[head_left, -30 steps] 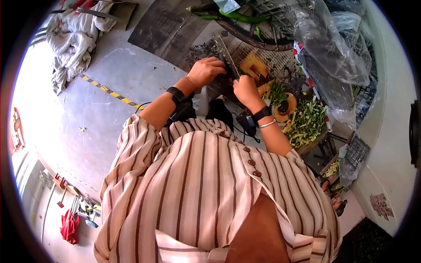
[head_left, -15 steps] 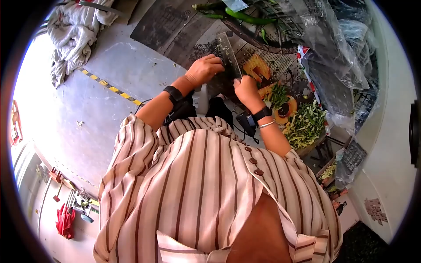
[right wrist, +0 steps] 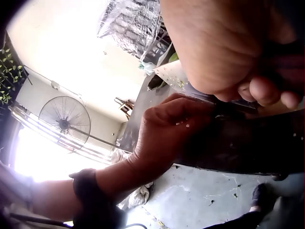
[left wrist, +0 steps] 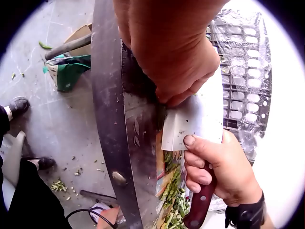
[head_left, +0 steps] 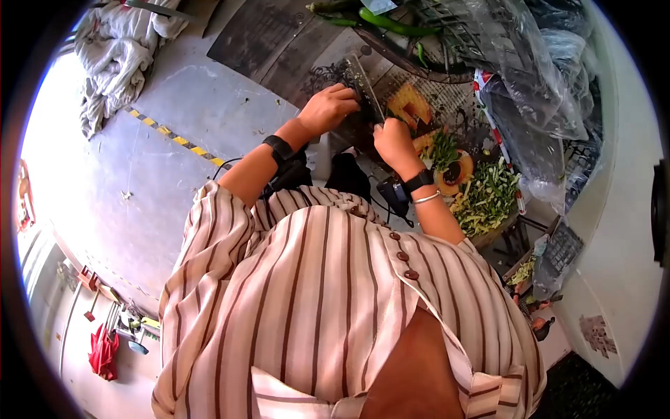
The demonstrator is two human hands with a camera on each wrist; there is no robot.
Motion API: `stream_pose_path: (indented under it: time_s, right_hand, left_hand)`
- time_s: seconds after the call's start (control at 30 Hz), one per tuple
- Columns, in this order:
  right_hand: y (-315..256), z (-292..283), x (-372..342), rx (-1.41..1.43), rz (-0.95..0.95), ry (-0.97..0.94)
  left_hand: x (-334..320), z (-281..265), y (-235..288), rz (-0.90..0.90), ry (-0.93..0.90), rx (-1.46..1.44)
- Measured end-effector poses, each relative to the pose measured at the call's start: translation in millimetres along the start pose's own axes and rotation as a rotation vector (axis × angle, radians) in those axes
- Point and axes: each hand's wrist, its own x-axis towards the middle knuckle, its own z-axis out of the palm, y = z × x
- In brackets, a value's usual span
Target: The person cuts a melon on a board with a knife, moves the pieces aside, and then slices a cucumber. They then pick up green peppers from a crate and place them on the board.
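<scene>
My right hand (head_left: 396, 148) grips a cleaver by its dark red handle (left wrist: 201, 198), the thumb laid against the base of the blade (left wrist: 190, 124). Bits of green cling to the blade, which points away from me over the dark table (head_left: 269, 42). Close on the blade's left side is my left hand (head_left: 328, 109), its fingers bent down toward the tabletop beside the steel. In the right wrist view the left hand's curled fingers (right wrist: 178, 112) reach the blade; what lies under them is hidden. Chopped greens (head_left: 488, 195) are heaped near my right forearm.
Long green peppers (head_left: 398, 26) lie at the far side by a plastic-covered black crate (head_left: 520, 77). A smaller clump of cut greens (head_left: 442, 148) sits right of the knife hand. White cloth (head_left: 115, 66) is bundled at far left; a fan (right wrist: 64, 121) stands in the background.
The cleaver's blade turned to show more of its broad face half a second ago, and now stands more edge-on. Both hands have stayed nearly in place; the head view has shifted slightly.
</scene>
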Motion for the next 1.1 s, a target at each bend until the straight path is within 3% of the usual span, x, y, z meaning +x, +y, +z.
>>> stream_pose_path:
  time_s: [0.17,0.33,0.43,0.83,1.1]
  right_hand:
    - [4,6,-1,0.007,0.031,-0.012]
    - [2,-4,2,0.048,-0.004,0.020]
    - [-3,-11,-5,0.114,0.081,0.001]
    - [1,3,-2,-0.051,-0.033,-0.003]
    - [-5,0,-1,-0.085,-0.002,-0.044]
  left_hand:
    - [-8,-13,2,-0.085,0.060,-0.002]
    - [-5,-10,-4,-0.028,0.008,-0.015]
    - [-2,-4,-2,-0.044,0.022,-0.016]
    - [-2,-7,4,-0.058,0.048,-0.019]
    - [-8,-14,2,-0.119,0.008,-0.030]
